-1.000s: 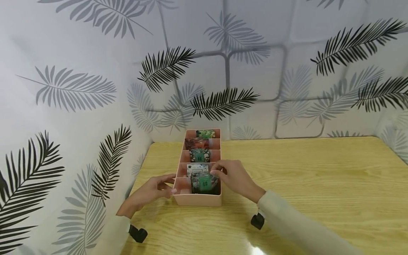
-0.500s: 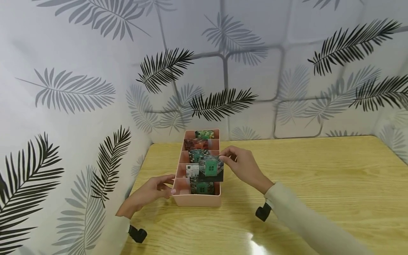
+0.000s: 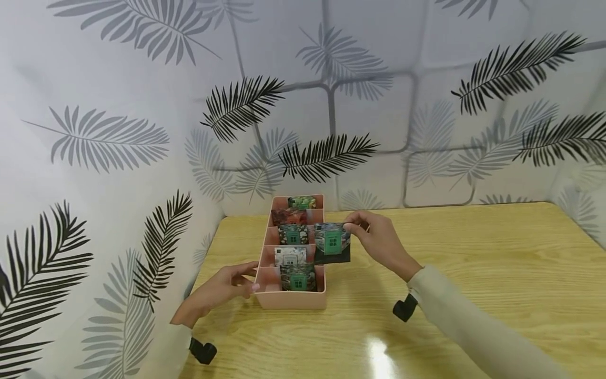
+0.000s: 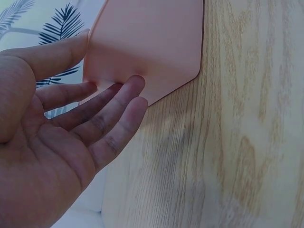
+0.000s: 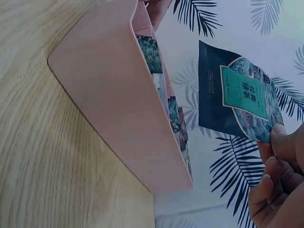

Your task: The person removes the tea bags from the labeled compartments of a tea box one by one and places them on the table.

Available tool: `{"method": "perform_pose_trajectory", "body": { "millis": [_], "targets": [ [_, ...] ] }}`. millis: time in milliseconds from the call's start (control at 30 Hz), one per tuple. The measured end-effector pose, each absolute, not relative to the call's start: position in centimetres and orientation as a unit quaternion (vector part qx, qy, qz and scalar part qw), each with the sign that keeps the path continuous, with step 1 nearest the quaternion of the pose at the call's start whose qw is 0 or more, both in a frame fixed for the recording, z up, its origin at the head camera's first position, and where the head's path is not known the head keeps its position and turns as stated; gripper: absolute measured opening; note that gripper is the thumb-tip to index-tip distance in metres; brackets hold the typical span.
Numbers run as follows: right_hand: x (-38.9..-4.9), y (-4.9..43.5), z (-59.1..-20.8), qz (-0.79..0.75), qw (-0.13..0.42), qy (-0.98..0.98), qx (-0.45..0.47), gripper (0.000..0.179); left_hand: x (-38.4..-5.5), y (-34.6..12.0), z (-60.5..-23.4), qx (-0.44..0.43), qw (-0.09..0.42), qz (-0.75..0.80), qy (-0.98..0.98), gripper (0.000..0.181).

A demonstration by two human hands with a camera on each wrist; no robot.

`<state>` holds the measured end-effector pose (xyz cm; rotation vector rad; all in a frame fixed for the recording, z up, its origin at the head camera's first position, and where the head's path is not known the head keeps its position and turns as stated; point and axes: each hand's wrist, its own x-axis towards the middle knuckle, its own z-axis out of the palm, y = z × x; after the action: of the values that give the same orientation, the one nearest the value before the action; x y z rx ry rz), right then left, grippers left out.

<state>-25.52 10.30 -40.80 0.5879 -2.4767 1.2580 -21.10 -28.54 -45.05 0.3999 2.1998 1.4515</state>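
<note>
My right hand (image 3: 379,239) pinches a dark tea bag sachet (image 3: 332,242) with a green label by its upper right corner. In the head view the sachet is raised beside the right edge of a long pink divided box (image 3: 290,301); the right wrist view shows the label (image 5: 244,91) full on. My left hand (image 3: 227,289) touches the box's near left corner with its thumb and fingertips. In the left wrist view its fairly straight fingers (image 4: 116,126) lie against the pink wall. A similar dark sachet (image 3: 298,277) stands in the nearest compartment.
Farther back in the box, each in its own compartment, are a white sachet (image 3: 291,257), a dark speckled one (image 3: 293,235), a red one (image 3: 289,217) and a green one (image 3: 301,202). The wooden table (image 3: 450,284) meets a leaf-patterned wall (image 3: 379,173).
My right hand has lifted the sachet out of the nearest compartment, up and to the right. Another dark sachet shows where it was. The left hand stays at the box corner.
</note>
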Motion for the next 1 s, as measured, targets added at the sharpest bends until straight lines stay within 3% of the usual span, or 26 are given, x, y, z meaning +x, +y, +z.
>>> {"method": "perform_pose_trajectory", "body": {
  "millis": [1000],
  "targets": [
    [-29.8,14.9,-44.1,0.410,0.148,-0.888,0.145,0.013,-21.1,-28.7,-45.9,0.151,0.209,0.533,0.806,0.070]
  ]
}}
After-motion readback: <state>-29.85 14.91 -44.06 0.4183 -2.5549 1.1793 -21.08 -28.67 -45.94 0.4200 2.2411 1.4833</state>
